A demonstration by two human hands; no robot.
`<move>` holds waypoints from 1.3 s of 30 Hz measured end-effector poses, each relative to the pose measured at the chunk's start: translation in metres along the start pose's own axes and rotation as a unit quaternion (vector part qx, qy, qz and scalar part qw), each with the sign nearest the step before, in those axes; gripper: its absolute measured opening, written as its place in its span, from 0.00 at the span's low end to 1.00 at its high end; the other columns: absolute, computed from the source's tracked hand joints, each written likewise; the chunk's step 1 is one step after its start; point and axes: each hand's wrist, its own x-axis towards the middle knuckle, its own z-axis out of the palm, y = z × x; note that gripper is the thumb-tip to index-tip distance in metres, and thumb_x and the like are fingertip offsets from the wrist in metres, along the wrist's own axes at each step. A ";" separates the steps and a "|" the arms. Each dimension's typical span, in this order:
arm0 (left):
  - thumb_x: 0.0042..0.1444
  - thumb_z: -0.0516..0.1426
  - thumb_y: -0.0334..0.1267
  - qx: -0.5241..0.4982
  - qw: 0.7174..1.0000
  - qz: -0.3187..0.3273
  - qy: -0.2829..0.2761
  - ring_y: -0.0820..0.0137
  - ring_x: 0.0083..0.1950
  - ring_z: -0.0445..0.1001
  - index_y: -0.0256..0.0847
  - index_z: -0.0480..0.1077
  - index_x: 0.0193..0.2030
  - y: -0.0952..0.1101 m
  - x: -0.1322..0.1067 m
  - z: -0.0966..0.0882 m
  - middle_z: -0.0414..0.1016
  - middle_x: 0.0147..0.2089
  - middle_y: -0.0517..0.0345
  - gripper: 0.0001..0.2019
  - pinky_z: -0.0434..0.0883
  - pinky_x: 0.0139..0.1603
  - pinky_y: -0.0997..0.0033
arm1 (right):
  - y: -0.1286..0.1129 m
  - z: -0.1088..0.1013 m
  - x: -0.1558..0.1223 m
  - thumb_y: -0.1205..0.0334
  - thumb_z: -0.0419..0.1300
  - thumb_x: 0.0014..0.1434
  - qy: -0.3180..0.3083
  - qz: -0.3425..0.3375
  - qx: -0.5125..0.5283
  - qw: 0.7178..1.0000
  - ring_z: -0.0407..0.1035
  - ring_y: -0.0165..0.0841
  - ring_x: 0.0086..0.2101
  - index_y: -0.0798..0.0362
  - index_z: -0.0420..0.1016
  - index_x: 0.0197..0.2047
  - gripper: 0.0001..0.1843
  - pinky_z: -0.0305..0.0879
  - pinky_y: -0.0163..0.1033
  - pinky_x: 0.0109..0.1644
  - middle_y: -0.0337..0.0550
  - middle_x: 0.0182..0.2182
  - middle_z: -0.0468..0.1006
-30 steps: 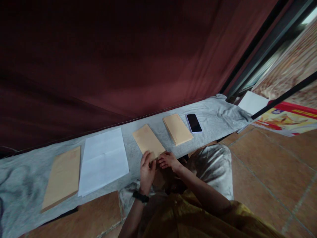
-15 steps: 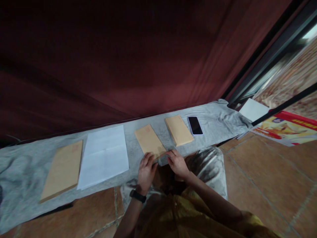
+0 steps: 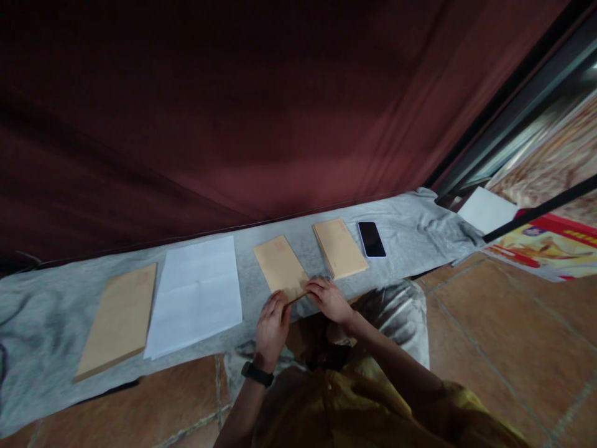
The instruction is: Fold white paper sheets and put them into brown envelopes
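Observation:
A tan envelope (image 3: 280, 266) lies flat on the grey cloth (image 3: 46, 317) in front of me. My left hand (image 3: 271, 323) rests at the envelope's near left corner, fingers curled onto its edge. My right hand (image 3: 330, 298) presses its fingertips on the near right corner. A black watch is on my left wrist.
A stack of tan envelopes (image 3: 339, 247) and a dark phone (image 3: 372, 239) lie to the right. A white sheet of paper (image 3: 196, 292) and a large tan envelope (image 3: 119, 318) lie to the left. A dark red curtain hangs behind; tiled floor and a coloured poster (image 3: 545, 246) at right.
Both hands have shifted slightly along the near end of the middle envelope; the right hand moved out and back to its corner. The view has tilted a little.

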 end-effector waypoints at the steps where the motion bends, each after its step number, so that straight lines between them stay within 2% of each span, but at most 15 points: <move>1: 0.67 0.50 0.39 -0.002 1.000 -0.005 0.002 0.61 0.64 0.70 0.43 0.71 0.52 0.001 0.000 0.000 0.75 0.59 0.49 0.12 0.71 0.64 0.54 | 0.001 0.000 0.002 0.64 0.56 0.69 0.000 0.000 0.005 1.000 0.69 0.37 0.52 0.50 0.77 0.50 0.10 0.61 0.44 0.59 0.46 0.50 0.76; 13: 0.65 0.51 0.35 0.012 0.998 -0.047 0.041 0.60 0.58 0.72 0.42 0.71 0.44 0.011 0.007 0.000 0.74 0.54 0.48 0.08 0.72 0.60 0.54 | 0.001 0.006 0.012 0.65 0.57 0.68 0.018 0.031 0.008 0.999 0.70 0.36 0.47 0.51 0.76 0.43 0.06 0.63 0.41 0.55 0.45 0.43 0.76; 21: 0.64 0.52 0.35 0.037 0.997 -0.046 0.052 0.58 0.54 0.73 0.39 0.69 0.52 0.010 0.008 0.003 0.76 0.51 0.46 0.12 0.73 0.55 0.54 | 0.003 0.016 0.011 0.67 0.60 0.65 0.070 0.035 -0.007 0.997 0.71 0.37 0.43 0.50 0.75 0.42 0.04 0.66 0.42 0.50 0.44 0.41 0.75; 26: 0.64 0.52 0.32 0.100 0.993 -0.026 0.059 0.56 0.56 0.73 0.39 0.69 0.56 0.013 0.009 0.001 0.75 0.55 0.45 0.15 0.72 0.56 0.51 | 0.004 0.023 0.011 0.69 0.60 0.63 0.099 0.049 -0.009 0.994 0.71 0.38 0.44 0.50 0.74 0.43 0.06 0.66 0.42 0.50 0.44 0.42 0.75; 30: 0.60 0.50 0.24 0.156 0.986 0.050 0.019 0.56 0.67 0.66 0.39 0.71 0.57 0.021 0.003 0.000 0.71 0.64 0.45 0.20 0.66 0.66 0.49 | 0.004 0.026 0.011 0.70 0.60 0.62 0.108 0.053 -0.006 0.993 0.71 0.38 0.45 0.50 0.74 0.43 0.08 0.66 0.42 0.51 0.44 0.42 0.76; 33: 0.58 0.48 0.22 0.180 0.977 0.104 -0.041 0.59 0.72 0.61 0.37 0.66 0.64 0.030 -0.006 0.008 0.68 0.68 0.47 0.27 0.62 0.71 0.52 | 0.004 0.027 0.011 0.70 0.60 0.61 0.109 0.053 0.002 0.993 0.71 0.38 0.45 0.50 0.73 0.43 0.08 0.67 0.42 0.52 0.43 0.42 0.76; 36: 0.62 0.48 0.26 0.188 0.973 0.109 -0.075 0.60 0.73 0.59 0.35 0.59 0.70 0.037 -0.015 0.021 0.64 0.71 0.47 0.28 0.62 0.71 0.54 | 0.005 0.029 0.010 0.70 0.60 0.62 0.118 0.056 0.005 0.991 0.71 0.38 0.45 0.50 0.74 0.43 0.08 0.67 0.43 0.51 0.43 0.41 0.76; 39: 0.63 0.49 0.32 0.184 0.975 0.092 -0.086 0.59 0.74 0.57 0.32 0.53 0.73 0.038 -0.020 0.032 0.60 0.72 0.43 0.30 0.63 0.71 0.54 | 0.006 0.031 0.010 0.68 0.59 0.63 0.129 0.054 0.004 0.990 0.71 0.39 0.45 0.50 0.74 0.42 0.06 0.68 0.44 0.51 0.45 0.41 0.76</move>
